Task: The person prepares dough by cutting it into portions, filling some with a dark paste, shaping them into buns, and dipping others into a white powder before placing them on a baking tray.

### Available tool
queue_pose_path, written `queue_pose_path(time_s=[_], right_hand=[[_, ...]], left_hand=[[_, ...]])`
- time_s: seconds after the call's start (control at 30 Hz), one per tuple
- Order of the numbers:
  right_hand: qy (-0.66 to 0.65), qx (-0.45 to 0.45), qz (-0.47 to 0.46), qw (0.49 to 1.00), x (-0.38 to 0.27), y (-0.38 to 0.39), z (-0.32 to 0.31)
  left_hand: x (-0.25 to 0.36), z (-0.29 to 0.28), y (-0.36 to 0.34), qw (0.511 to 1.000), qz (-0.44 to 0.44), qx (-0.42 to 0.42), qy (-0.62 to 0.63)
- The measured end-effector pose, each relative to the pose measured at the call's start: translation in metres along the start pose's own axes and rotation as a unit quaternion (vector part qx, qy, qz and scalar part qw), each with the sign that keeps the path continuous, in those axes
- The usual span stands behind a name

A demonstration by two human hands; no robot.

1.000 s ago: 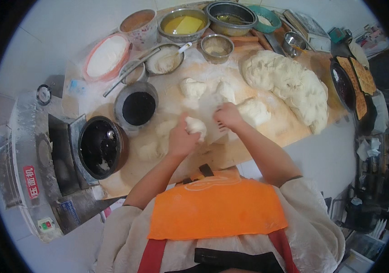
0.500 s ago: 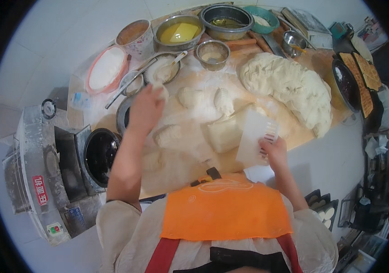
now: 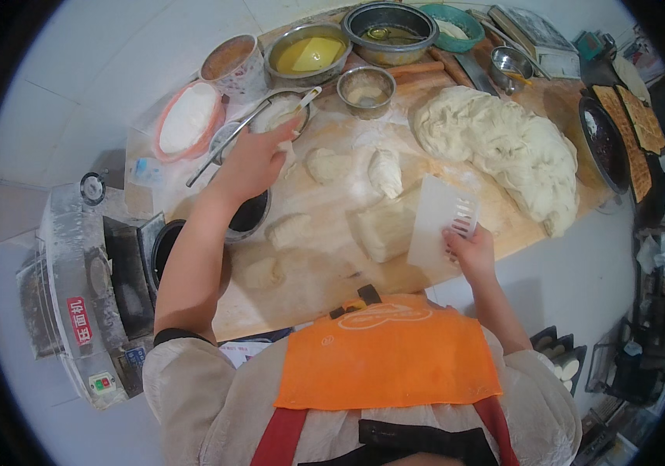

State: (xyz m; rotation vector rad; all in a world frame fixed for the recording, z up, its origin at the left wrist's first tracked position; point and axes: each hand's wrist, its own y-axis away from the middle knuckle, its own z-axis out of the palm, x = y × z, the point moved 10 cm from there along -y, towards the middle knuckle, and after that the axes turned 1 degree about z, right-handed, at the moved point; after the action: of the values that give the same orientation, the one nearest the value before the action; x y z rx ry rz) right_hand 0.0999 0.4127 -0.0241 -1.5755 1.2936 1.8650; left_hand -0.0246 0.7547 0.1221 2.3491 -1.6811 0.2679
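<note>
Near bare front table edge (image 3: pixel 301 313), right hand (image 3: pixel 470 245) grips scraper (image 3: pixel 436 221); left hand (image 3: pixel 253 161), hold unclear, by powder bowl (image 3: pixel 308 118).

Red label (image 3: pixel 80 320) on the grey machine (image 3: pixel 76 264), far left: white Chinese characters, stacked vertically, legible. Blue label (image 3: pixel 136 356) lower on same machine: pale lettering, too small to read. Orange apron (image 3: pixel 387 361): white outline print, wording unclear.

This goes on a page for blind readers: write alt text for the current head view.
A person's right hand holds a whitish slotted scraper by a block of dough on a floury worktop; the left hand is near a floury bowl. A large dough mass lies farther right, several smaller pieces farther left.
</note>
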Motion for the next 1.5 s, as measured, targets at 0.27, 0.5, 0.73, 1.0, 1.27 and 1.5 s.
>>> queue_pose_path(time_s=[0.27,0.5,0.73,1.0,1.27,1.5], right_hand=[[-0.021,0.034,0.013,0.999,0.003,-0.001,-0.011],[-0.003,0.042,0.002,0.999,-0.005,0.008,-0.011],[0.012,0.033,0.005,0.999,-0.005,0.017,-0.012],[0.049,-0.015,-0.028,0.998,-0.004,0.025,0.016],[0.418,-0.063,-0.174,0.890,-0.012,0.011,0.110],[0.472,-0.032,-0.180,0.862,0.010,-0.046,0.144]], left_hand=[[-0.023,0.001,0.012,0.994,-0.033,0.080,-0.060],[0.038,0.104,0.039,0.973,0.015,-0.066,0.221],[0.090,0.229,0.034,0.969,0.061,0.056,0.233],[-0.011,0.203,0.123,0.759,-0.228,-0.036,0.609],[0.071,0.201,0.078,0.979,-0.009,0.067,0.194],[0.050,0.228,0.069,0.960,-0.067,0.054,0.266]])
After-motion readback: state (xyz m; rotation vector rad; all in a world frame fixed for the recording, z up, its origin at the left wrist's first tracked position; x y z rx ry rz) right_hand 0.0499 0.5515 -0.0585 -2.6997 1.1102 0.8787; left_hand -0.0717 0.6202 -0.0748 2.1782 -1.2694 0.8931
